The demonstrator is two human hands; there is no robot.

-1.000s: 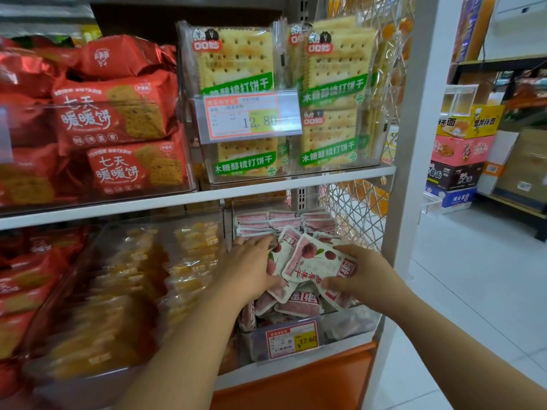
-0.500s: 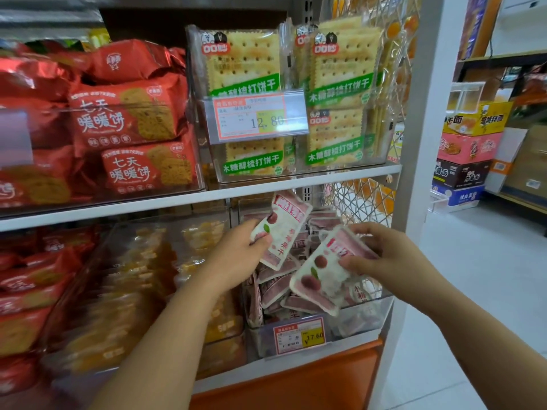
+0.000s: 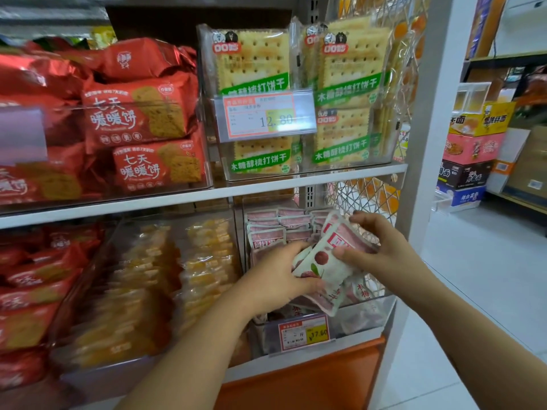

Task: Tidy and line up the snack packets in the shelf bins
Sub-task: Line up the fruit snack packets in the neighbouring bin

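Lower shelf, right-hand clear bin (image 3: 370,310): I see both hands on a white-and-pink packet (image 3: 322,270), held just above the loose ones. Right hand (image 3: 381,250) — thumb on its face, fingers curled over the upper edge. Left hand (image 3: 275,279) curled round its lower left side. Long axis steeply tilted: labelled end up and rightward, pink end down toward the price tag (image 3: 303,331). Upright packet rows (image 3: 275,227) stand behind.
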